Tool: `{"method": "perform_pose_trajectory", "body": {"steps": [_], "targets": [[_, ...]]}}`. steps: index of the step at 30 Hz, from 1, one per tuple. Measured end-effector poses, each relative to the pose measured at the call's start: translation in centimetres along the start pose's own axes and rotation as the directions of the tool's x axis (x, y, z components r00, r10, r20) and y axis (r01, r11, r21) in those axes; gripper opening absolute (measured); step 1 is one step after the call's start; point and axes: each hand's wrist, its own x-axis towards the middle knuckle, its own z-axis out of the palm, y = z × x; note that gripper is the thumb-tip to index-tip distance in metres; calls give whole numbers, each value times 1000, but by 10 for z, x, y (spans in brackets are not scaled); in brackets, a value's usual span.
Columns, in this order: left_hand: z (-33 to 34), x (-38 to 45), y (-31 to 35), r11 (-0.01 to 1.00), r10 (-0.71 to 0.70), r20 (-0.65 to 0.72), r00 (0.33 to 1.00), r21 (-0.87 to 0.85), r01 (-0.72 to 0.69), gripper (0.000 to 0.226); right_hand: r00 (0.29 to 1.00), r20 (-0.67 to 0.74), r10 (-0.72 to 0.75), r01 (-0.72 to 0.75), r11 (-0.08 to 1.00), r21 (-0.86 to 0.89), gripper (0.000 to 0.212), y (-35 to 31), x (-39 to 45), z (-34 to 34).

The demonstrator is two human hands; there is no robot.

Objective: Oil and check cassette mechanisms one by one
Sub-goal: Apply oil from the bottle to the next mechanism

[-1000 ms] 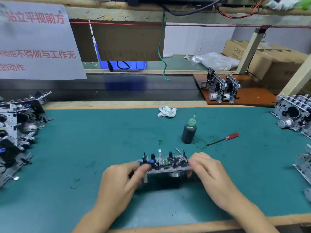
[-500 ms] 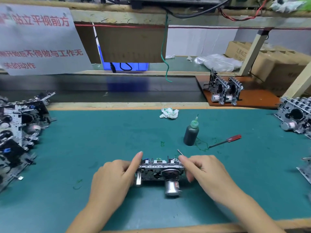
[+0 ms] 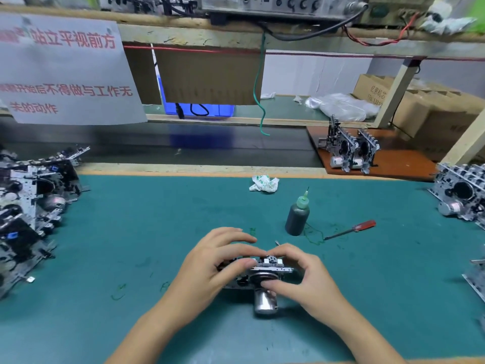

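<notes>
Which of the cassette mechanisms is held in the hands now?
The metal cassette mechanism with the silver motor, gripped by left hand and right hand; the others lie untouched at the sides.

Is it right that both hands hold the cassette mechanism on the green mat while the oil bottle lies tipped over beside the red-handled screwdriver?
Not quite. The head view shows the oil bottle standing upright, nozzle up, not tipped over. The rest holds: the left hand and right hand both hold the cassette mechanism on the green mat, and the red-handled screwdriver lies beside the bottle.
</notes>
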Motion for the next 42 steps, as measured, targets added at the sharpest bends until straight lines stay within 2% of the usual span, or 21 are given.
{"method": "perform_pose_trajectory", "body": {"steps": [7, 14, 16, 18, 21, 24, 28, 33, 35, 37, 38, 40, 42], "targets": [[3, 3, -4, 995, 0, 55, 998, -100, 5, 28, 1000, -20, -11, 12, 1000, 24, 27, 1, -1, 0], [3, 2, -5, 995, -7, 53, 999, -100, 12, 27, 998, -54, -14, 17, 998, 55, 25, 1, -4, 1], [2, 4, -5, 996, -3, 68, 998, -94, 9, 27, 999, -51, -9, 7, 999, -38, 27, 0, -4, -1], [1, 4, -4, 996, -3, 75, 997, -83, 10, 26, 998, -65, -28, 9, 962, -273, 36, -1, -7, -4], [2, 4, -3, 997, -7, 68, 998, -75, 12, 26, 963, -110, -248, 113, 735, -669, 47, 1, -17, -11], [2, 4, -3, 997, -6, 61, 998, -73, 10, 26, 914, -41, -404, 223, 584, -781, 39, 10, -28, -13], [2, 4, -3, 997, -3, 60, 998, -82, 8, 26, 921, 9, -390, 227, 518, -825, 40, 16, -32, -15], [2, 3, 1, 995, 15, 40, 999, -95, -11, 24, 945, 7, -327, 207, 580, -788, 42, 14, -34, -12], [1, 2, 3, 994, 17, 47, 999, -105, -12, 27, 954, -56, -293, 174, 699, -693, 41, 7, -32, -14], [-4, 0, 4, 995, 31, 19, 999, -91, -29, 26, 960, -156, -234, 121, 845, -520, 39, -8, -25, -18], [-7, -1, 5, 998, 49, -18, 999, -44, -50, 27, 959, -169, -229, 123, 868, -481, 34, -15, -21, -19], [-15, -2, 6, 988, 110, -74, 991, 116, -101, 24, 949, -91, -302, 190, 778, -599, 28, -29, -11, -19], [-20, -1, 10, 962, 161, -54, 986, 234, -144, 25, 925, 78, -371, 294, 574, -764, 35, -41, 1, -18]]}}
